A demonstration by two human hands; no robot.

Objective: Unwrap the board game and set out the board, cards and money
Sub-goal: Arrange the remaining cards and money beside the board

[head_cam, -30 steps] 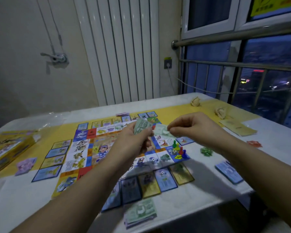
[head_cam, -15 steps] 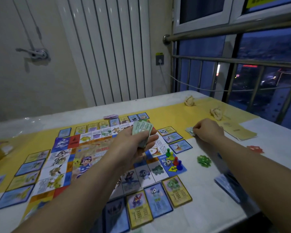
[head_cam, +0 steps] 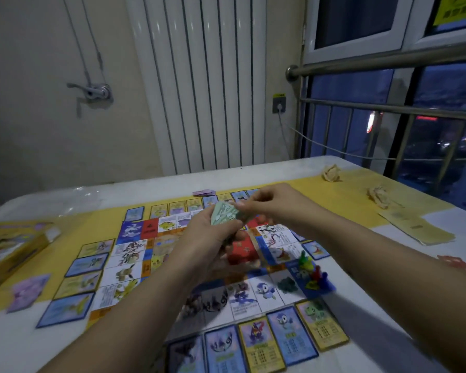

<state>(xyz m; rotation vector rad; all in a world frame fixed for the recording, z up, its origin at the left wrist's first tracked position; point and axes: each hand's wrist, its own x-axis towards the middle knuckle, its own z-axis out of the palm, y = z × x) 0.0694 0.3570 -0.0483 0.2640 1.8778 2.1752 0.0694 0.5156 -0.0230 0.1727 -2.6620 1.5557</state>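
The left hand (head_cam: 205, 238) is curled round a wad of pale green play money (head_cam: 223, 215), held upright above the middle of the board, and the right hand (head_cam: 271, 203) reaches across to it, thumb and fingertips pinching the top note at its upper edge. The notes look thin and printed in green, though blur hides the print. Beneath the hands the board (head_cam: 135, 230) lies flat in the centre of the table (head_cam: 388, 313), a square of bright squares with cartoon creatures, red and blue at the corners. Cards (head_cam: 285, 333) with blue or yellow borders line its outer sides, one row along the near edge and others on the left and far sides. A cluster of coloured pawns (head_cam: 314, 270) stands on the board's near right corner. Toward the left edge sit the yellow box (head_cam: 8, 251) and some purple notes (head_cam: 28, 292). Near the far right corner are two crumpled paper balls (head_cam: 331, 172) and a yellowish sheet (head_cam: 414, 227).
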